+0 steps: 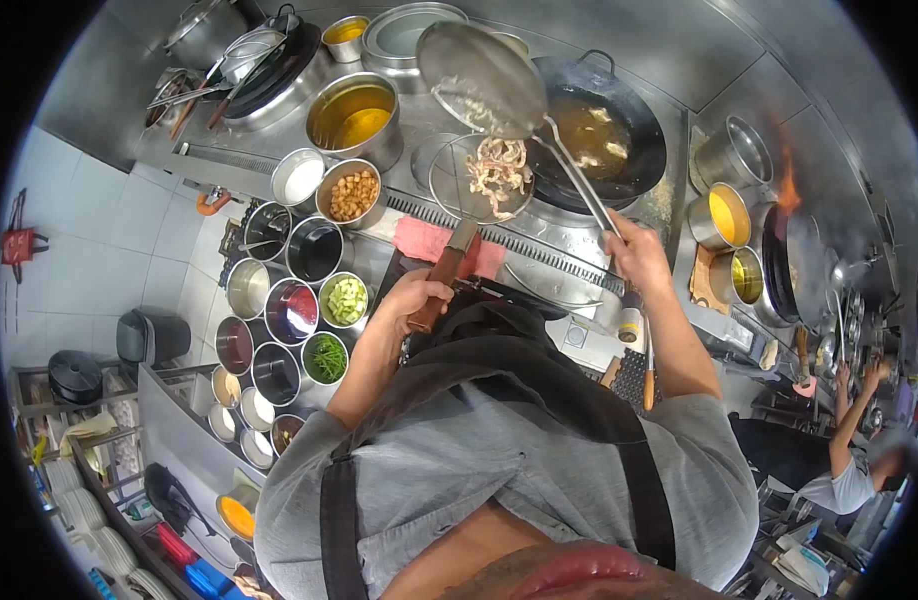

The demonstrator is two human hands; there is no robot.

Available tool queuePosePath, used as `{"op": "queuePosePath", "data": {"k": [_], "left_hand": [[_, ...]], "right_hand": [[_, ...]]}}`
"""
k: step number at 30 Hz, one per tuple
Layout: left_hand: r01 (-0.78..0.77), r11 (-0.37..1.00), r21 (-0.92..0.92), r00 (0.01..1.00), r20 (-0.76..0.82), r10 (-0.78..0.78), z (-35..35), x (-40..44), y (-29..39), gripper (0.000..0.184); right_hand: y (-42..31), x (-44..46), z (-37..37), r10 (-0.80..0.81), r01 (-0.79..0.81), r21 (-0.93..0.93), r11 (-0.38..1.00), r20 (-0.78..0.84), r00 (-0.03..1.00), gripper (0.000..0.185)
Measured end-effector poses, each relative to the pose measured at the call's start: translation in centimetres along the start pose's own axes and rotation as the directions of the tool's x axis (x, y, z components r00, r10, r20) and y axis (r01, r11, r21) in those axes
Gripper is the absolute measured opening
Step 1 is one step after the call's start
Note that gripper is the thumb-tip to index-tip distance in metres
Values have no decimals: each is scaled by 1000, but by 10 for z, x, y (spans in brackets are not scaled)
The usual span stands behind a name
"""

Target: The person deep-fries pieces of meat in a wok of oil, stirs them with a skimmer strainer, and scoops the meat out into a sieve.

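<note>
My left hand point(419, 301) is closed round the wooden handle of a mesh strainer point(447, 182). Pale, battered-looking strips point(499, 170) lie in the strainer, over the steel stove top just left of the wok. In my right hand point(639, 252) is the long metal handle of a large skimmer point(482, 82). Its round bowl is raised above the strainer, tilted, with pale bits clinging to it. The black wok point(647, 165) holds brown oil with a few pieces floating in it. A pink cloth point(419, 241) lies at the stove's front edge, near the strainer handle.
Left of me are a pot of yellow liquid point(324, 108), a tub of brown cubes point(350, 195), chopped green vegetables point(344, 299) and several other tubs. At right, a flame point(787, 185) rises beside another wok. A co-worker point(839, 470) stands at far right.
</note>
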State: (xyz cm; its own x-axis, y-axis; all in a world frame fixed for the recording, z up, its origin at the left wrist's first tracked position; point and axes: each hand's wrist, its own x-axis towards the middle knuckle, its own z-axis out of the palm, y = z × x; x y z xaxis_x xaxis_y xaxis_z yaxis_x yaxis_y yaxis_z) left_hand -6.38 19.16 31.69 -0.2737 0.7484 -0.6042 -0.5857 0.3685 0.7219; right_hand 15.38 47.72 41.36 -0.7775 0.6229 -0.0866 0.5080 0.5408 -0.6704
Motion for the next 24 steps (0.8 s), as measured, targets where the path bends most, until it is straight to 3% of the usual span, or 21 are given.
{"op": "queuePosePath", "data": {"k": [2,4,6,14,18,20,24], "left_hand": [[13,1000,-16,1000,12,-13,1,-1,0,23],[-5,1000,-7,1000,-5,5,-2,3,-6,23],[-4,1000,-6,1000,2,4,0,0,0,23],[-17,1000,-15,1000,15,17,-6,7,-3,24],[-47,999,0,999,0,47,-10,5,-7,26],[-56,998,-4,998,2,56,-18,5,-12,26],[-97,995,21,995,6,97,-30,-12,-18,29]], "right_hand": [[12,-2,-9,158,-151,211,966,-14,987,39],[31,-2,-10,113,-91,231,969,-80,990,39],[31,-5,-18,200,-156,284,946,-131,971,39],[37,-30,-3,242,-228,233,945,-34,970,39],[40,-25,3,194,-177,254,951,-43,980,39],[49,-20,-4,247,-202,394,897,-66,967,40],[100,-4,-28,292,-221,296,929,-222,930,41]]}}
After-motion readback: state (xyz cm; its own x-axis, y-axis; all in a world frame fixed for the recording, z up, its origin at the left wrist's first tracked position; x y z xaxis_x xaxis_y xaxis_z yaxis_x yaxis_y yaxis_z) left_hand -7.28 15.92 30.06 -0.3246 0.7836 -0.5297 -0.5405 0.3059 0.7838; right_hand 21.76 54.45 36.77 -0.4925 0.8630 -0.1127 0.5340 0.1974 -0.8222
